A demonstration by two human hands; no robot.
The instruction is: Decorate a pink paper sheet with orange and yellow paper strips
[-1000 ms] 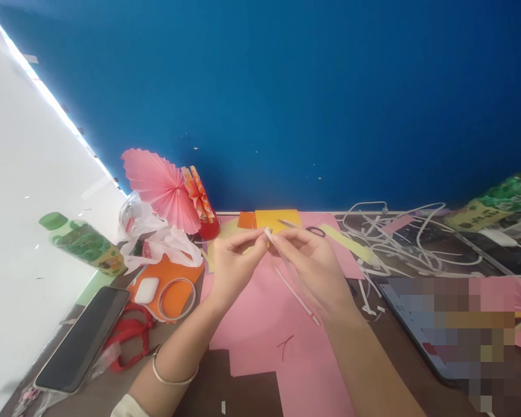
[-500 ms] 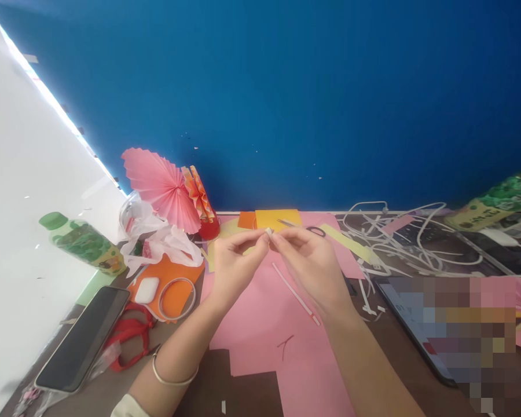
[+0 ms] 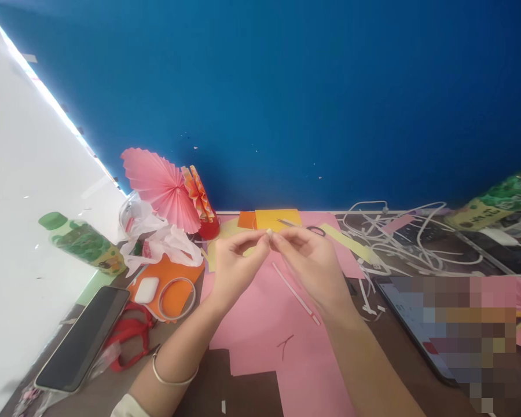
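Both my hands meet above the pink paper point(image 3: 252, 324). Between the fingertips is a small whitish piece point(image 3: 269, 232), too small to name. My left hand point(image 3: 238, 260) pinches it with thumb and forefinger. From the other side my right hand point(image 3: 315, 260) pinches the same piece, its other fingers curled and partly hidden. Under the right wrist lies a thin white strip point(image 3: 295, 292) with a reddish end. A thin dark red twig-like bit point(image 3: 285, 346) rests on the pink paper. Scissors point(image 3: 316, 231) lie just behind the right hand.
Left are a pink paper fan point(image 3: 160, 185), a green-capped bottle point(image 3: 82, 243), a phone point(image 3: 84, 339), a white case point(image 3: 147, 290), a tape roll point(image 3: 176, 317) and red ribbon point(image 3: 132, 336). Right are tangled white cables point(image 3: 421, 249) and a tablet point(image 3: 421, 330). A blue panel point(image 3: 286, 104) rises behind.
Hardly anything differs. Both hands keep their pinch in nearly the same spot, with only a slight shift of the fingertips around the small whitish piece.
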